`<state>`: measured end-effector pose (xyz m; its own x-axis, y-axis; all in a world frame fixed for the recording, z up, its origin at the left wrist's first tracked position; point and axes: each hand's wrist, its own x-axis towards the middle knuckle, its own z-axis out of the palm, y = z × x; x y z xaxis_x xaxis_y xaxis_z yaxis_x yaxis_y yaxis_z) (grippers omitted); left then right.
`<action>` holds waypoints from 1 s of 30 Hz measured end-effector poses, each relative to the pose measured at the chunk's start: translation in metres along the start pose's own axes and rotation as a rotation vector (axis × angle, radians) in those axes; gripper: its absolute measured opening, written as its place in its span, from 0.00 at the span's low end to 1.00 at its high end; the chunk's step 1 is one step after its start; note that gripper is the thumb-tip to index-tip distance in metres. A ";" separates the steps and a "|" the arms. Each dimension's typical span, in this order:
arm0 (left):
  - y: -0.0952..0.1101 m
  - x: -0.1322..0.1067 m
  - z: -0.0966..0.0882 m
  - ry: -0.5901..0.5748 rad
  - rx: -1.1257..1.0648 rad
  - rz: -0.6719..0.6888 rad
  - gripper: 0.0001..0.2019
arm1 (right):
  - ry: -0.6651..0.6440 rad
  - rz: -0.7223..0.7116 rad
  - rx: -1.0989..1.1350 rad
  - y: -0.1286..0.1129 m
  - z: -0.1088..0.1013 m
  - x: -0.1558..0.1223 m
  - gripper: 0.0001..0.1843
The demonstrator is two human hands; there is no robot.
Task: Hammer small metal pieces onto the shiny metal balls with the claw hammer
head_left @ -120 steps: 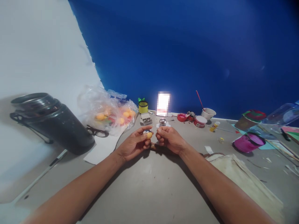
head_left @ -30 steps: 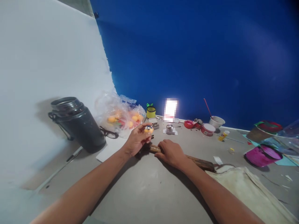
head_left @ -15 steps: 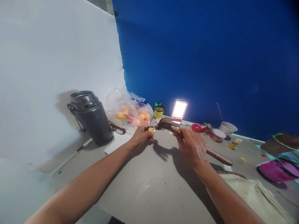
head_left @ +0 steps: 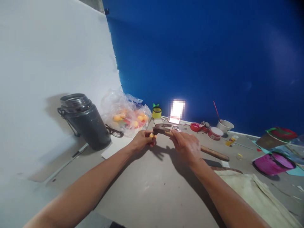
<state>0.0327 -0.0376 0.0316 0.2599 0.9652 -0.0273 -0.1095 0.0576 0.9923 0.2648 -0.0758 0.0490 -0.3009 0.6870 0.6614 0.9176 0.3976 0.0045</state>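
Near the middle of the head view, my left hand [head_left: 140,141] is closed, pinching a small orange ball [head_left: 152,135] in its fingertips. My right hand [head_left: 186,147] is wrapped around the wooden handle of a hammer [head_left: 163,128], whose dark metal head points left. One end of that head sits right at the ball and seems to touch it. The hammer covers part of the ball, so its top is hidden. The handle's free end sticks out to the right, past my wrist.
A dark open thermos [head_left: 86,123] stands on the left, with eyeglasses [head_left: 115,131] beside it. Behind lies a plastic bag [head_left: 125,115] of orange balls. A yellow cup [head_left: 156,112], a white bowl [head_left: 225,126], a magenta container [head_left: 273,163] and cream cloth [head_left: 249,193] lie around the table [head_left: 147,193].
The hammer head has come down onto the orange ball, covering its shiny top. My right hand has moved left with the hammer. The whole view has shifted slightly.
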 end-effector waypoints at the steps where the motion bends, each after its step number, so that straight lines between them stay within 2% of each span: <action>1: 0.000 0.001 0.000 0.010 0.002 -0.013 0.10 | 0.021 0.007 0.002 0.000 0.000 0.000 0.16; 4: 0.000 0.002 -0.003 0.017 -0.026 -0.052 0.12 | 0.066 0.035 0.022 0.000 0.001 0.000 0.17; 9: -0.001 0.004 -0.005 -0.056 -0.127 -0.089 0.14 | -0.027 0.029 0.049 0.002 0.002 0.000 0.11; 12: -0.002 0.007 -0.006 0.017 -0.115 -0.006 0.19 | -0.060 0.103 0.091 0.003 0.000 0.002 0.15; 14: -0.001 0.009 -0.008 0.129 -0.052 0.079 0.23 | -0.165 0.184 0.143 0.002 -0.004 0.005 0.18; 18: 0.003 0.013 -0.013 0.329 0.039 0.205 0.24 | -0.534 0.289 0.259 -0.004 -0.007 0.009 0.20; 20: 0.005 0.012 -0.014 0.350 0.048 0.237 0.23 | -0.668 0.268 0.279 -0.009 -0.006 0.009 0.18; 22: 0.007 0.011 -0.013 0.319 0.040 0.237 0.23 | -0.740 0.237 0.278 -0.015 -0.003 0.007 0.15; 24: 0.008 0.010 -0.012 0.282 0.019 0.230 0.22 | -0.755 0.203 0.269 -0.022 -0.001 0.003 0.14; 27: 0.007 0.008 -0.008 0.278 0.003 0.224 0.21 | -0.680 0.107 0.217 -0.030 -0.002 -0.001 0.11; 30: 0.003 0.009 -0.007 0.308 0.027 0.221 0.20 | -0.676 0.080 0.170 -0.030 -0.003 0.005 0.15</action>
<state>0.0282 -0.0270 0.0339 -0.0683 0.9853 0.1563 -0.1047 -0.1629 0.9811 0.2366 -0.0867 0.0545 -0.3802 0.9239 0.0434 0.9070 0.3816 -0.1783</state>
